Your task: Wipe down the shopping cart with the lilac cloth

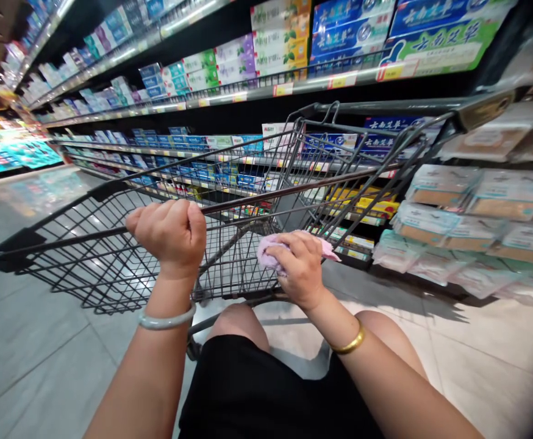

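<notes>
A dark wire shopping cart [234,268] stands side-on in front of me, its handle end toward the right. My left hand [170,235] is closed around the cart's upper side rail [83,239]. In my right hand [299,268] is a bunched pink cloth [269,252], with one end sticking out past the knuckles. The cloth is at the side of the cart, below the rail; whether it touches the wires I cannot tell. Nothing shows inside the basket.
Behind the cart run long shelves [193,97] of boxed toothpaste [351,30]. Clear packets [440,222] hang at the right. The cart's handle [483,113] juts toward them. Grey floor tiles [33,360] lie below, and my knees [239,326] are close to the cart.
</notes>
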`<act>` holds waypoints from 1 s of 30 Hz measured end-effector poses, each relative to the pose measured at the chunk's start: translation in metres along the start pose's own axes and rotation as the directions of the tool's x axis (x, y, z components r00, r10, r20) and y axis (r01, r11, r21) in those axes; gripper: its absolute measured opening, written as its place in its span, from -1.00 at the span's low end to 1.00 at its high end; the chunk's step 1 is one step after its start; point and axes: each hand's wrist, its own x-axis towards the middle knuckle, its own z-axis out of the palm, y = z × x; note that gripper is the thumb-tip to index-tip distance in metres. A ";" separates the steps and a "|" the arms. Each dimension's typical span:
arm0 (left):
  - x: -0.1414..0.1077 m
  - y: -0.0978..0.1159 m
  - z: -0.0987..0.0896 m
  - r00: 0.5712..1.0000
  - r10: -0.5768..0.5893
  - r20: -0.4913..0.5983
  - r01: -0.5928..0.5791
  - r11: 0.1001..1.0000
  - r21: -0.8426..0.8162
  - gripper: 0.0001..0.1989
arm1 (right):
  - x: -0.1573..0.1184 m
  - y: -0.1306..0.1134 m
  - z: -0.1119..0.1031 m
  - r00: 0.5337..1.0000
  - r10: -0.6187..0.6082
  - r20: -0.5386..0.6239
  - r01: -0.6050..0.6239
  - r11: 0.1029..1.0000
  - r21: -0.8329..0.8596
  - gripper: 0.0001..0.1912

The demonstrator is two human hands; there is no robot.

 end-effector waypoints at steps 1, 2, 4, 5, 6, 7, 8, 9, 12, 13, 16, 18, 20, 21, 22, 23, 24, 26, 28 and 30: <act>0.000 -0.001 0.000 1.000 0.005 -0.003 -0.005 1.000 0.004 -0.67 | -0.003 -0.004 0.003 0.999 -0.014 0.041 0.014 1.000 -0.001 -0.82; 0.000 -0.002 0.001 1.000 0.011 -0.007 -0.011 1.000 0.009 -0.66 | -0.007 -0.009 0.009 0.993 -0.054 0.103 0.055 0.999 -0.001 -0.86; 0.001 -0.003 0.001 1.000 0.028 -0.013 -0.028 0.999 0.016 -0.66 | -0.019 -0.020 0.022 0.948 -0.163 0.275 0.164 0.986 0.019 -0.91; 0.001 -0.004 0.002 0.999 0.034 -0.015 -0.034 0.999 0.016 -0.66 | -0.024 -0.026 0.029 0.907 -0.211 0.365 0.210 0.977 0.045 -0.90; 0.002 -0.005 0.002 0.999 0.037 -0.016 -0.037 0.999 0.015 -0.66 | -0.028 -0.030 0.034 0.867 -0.250 0.432 0.243 0.967 0.071 -0.89; 0.002 -0.006 0.002 0.999 0.039 -0.015 -0.039 0.999 0.015 -0.66 | -0.031 -0.032 0.038 0.838 -0.281 0.469 0.270 0.958 0.092 -0.87; 0.003 -0.008 0.003 0.999 0.039 -0.013 -0.039 0.999 0.015 -0.66 | -0.030 -0.032 0.039 0.832 -0.298 0.469 0.287 0.953 0.098 -0.87; 0.003 -0.009 0.003 0.999 0.037 -0.010 -0.037 0.999 0.014 -0.66 | -0.028 -0.030 0.038 0.851 -0.302 0.430 0.294 0.952 0.086 -0.87; 0.004 -0.012 0.002 1.000 0.016 0.018 -0.016 1.000 -0.001 -0.65 | -0.012 -0.019 0.025 0.954 -0.237 0.185 0.241 0.971 -0.001 -0.88; 0.004 -0.012 0.001 1.000 0.005 0.026 -0.005 1.000 -0.012 -0.64 | -0.007 -0.014 0.020 0.975 -0.195 0.109 0.199 0.980 -0.028 -0.88; 0.005 -0.003 -0.006 0.999 -0.035 0.014 0.036 0.999 -0.037 -0.67 | 0.002 -0.009 0.013 0.988 -0.137 0.076 0.141 0.989 -0.053 -0.88; 0.008 0.011 -0.012 1.000 -0.022 -0.009 0.021 0.998 -0.060 -0.71 | 0.003 -0.010 0.013 0.968 -0.178 0.179 0.187 0.982 -0.034 -0.88; 0.013 0.033 -0.017 0.998 0.058 -0.020 -0.060 0.992 -0.112 -0.70 | 0.005 -0.010 0.011 0.940 -0.236 0.248 0.245 0.970 -0.005 -0.87; 0.016 0.046 -0.018 0.995 0.092 -0.024 -0.094 0.986 -0.139 -0.70 | 0.006 -0.008 0.009 0.938 -0.250 0.239 0.257 0.966 0.003 -0.87; 0.019 0.059 -0.019 0.991 0.118 -0.056 -0.126 0.976 -0.177 -0.72 | 0.008 -0.005 0.005 0.948 -0.244 0.204 0.248 0.969 0.006 -0.86; 0.022 0.072 -0.018 0.988 0.149 -0.029 -0.152 0.967 -0.205 -0.73 | 0.011 0.000 0.000 0.966 -0.212 0.148 0.214 0.977 0.003 -0.87; 0.025 0.084 -0.016 0.986 0.161 -0.036 -0.165 0.959 -0.230 -0.71 | 0.014 0.005 -0.005 0.983 -0.163 0.082 0.164 0.986 -0.005 -0.87; 0.028 0.103 -0.009 0.984 0.177 0.017 -0.166 0.949 -0.267 -0.69 | 0.019 0.015 -0.015 0.998 -0.050 -0.035 0.049 0.998 -0.028 -0.87; 0.027 0.114 0.000 0.978 0.187 0.094 -0.158 0.953 -0.258 -0.66 | 0.020 0.020 -0.018 0.998 0.010 -0.062 -0.013 0.999 -0.049 -0.87; 0.023 0.117 0.009 0.976 0.173 0.131 -0.144 0.968 -0.206 -0.64 | 0.018 0.021 -0.016 0.999 -0.040 0.002 0.040 0.997 -0.060 -0.90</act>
